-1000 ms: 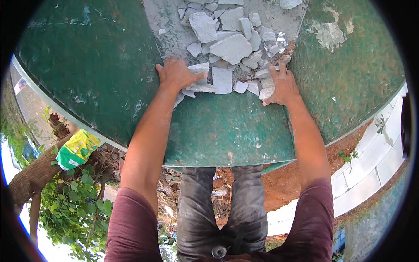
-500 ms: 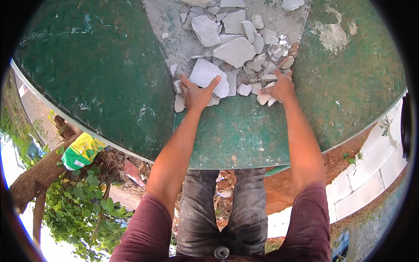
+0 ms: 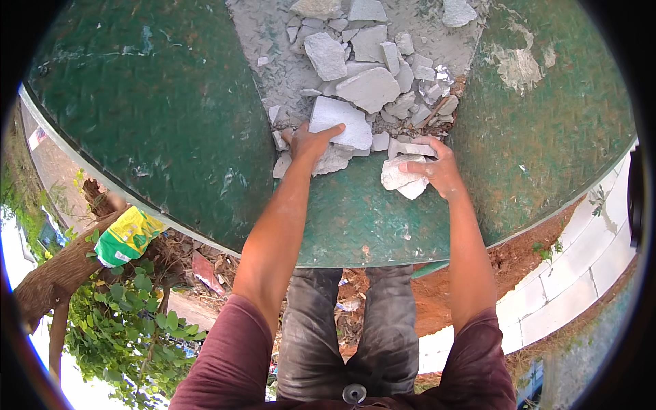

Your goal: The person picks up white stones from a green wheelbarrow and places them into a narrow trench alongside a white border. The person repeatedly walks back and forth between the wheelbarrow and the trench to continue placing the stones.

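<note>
Both forearms are reaching up from below, elbows low, the person's palms turning inward over the green metal surface (image 3: 369,232). The left hand (image 3: 309,145) is spreading wide, its thumb lying across the near edge of a flat pale slab (image 3: 340,121); the fingers are vanishing at the slab's left side, so I can't tell whether that hand is clamping it. The right hand (image 3: 441,171) is gripping firmly, thumb in front and fingers behind, closing on pale chunks (image 3: 402,176) over the bare green plate, just beside the heap's near edge. How many pieces it's holding is hard to make out, and its palm is hiding their right side. Straight ahead, the broken rubble (image 3: 369,89) is piling across a dusty grey strip, running off the top of the view; crumpled foil (image 3: 437,80) is glinting at its right, and the loose pieces are crowding right up to both hands. Down left, a yellow-and-green bag (image 3: 126,236) is resting by a tree trunk (image 3: 61,273), while a white block wall (image 3: 560,301) is curving along the right.
</note>
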Tool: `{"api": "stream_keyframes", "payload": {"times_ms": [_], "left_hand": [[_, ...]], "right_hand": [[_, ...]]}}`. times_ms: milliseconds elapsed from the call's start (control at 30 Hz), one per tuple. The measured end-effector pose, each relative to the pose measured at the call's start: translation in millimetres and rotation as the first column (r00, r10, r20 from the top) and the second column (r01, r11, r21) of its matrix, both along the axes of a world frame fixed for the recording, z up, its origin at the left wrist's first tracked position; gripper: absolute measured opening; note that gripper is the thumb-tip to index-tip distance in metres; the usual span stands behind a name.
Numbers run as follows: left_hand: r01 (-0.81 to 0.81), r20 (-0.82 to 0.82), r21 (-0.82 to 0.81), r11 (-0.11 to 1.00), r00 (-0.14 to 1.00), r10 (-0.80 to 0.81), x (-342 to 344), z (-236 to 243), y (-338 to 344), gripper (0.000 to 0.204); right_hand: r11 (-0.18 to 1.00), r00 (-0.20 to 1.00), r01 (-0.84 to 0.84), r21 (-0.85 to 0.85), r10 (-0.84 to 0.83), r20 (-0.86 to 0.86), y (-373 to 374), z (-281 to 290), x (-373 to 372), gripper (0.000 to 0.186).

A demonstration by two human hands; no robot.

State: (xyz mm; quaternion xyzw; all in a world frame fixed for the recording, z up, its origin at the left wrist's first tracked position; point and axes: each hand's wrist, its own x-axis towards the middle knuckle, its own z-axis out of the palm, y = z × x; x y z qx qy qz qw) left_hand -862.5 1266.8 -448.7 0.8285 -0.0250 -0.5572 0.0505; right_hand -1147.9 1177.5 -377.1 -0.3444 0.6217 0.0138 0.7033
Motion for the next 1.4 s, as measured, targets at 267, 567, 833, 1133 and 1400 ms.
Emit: {"api": "stream_keyframes", "payload": {"times_ms": [267, 567, 833, 1133, 1400], "left_hand": [[0.136, 0.064, 0.038, 0.990, 0.988, -0.138, -7, 17, -11, 0.117], [-0.121, -0.140, -0.039, 0.992, 0.984, 0.114, -12, 17, -11, 0.097], [-0.142, -0.143, -0.203, 0.969, 0.983, 0.114, -21, 63, 15, 0.074], [-0.427, -0.563, -0.227, 0.876, 0.791, 0.240, -20, 293, 51, 0.050], [-0.076, -0.687, -0.259, 0.963, 0.715, -0.128, -23, 455, 40, 0.058]], "right_hand": [[0.873, 0.853, 0.459, 0.165, -0.485, 0.191, 57, 66, -27, 0.068], [0.768, 0.746, 0.588, 0.255, -0.636, 0.197, 109, 117, -46, 0.071], [0.685, 0.644, 0.676, 0.270, -0.728, 0.235, 135, 194, -68, 0.072], [0.451, 0.360, 0.880, 0.149, -0.837, 0.413, 237, 360, -97, 0.060], [-0.078, -0.078, 0.997, 0.023, -0.826, 0.559, 376, 498, -86, 0.054]]}}
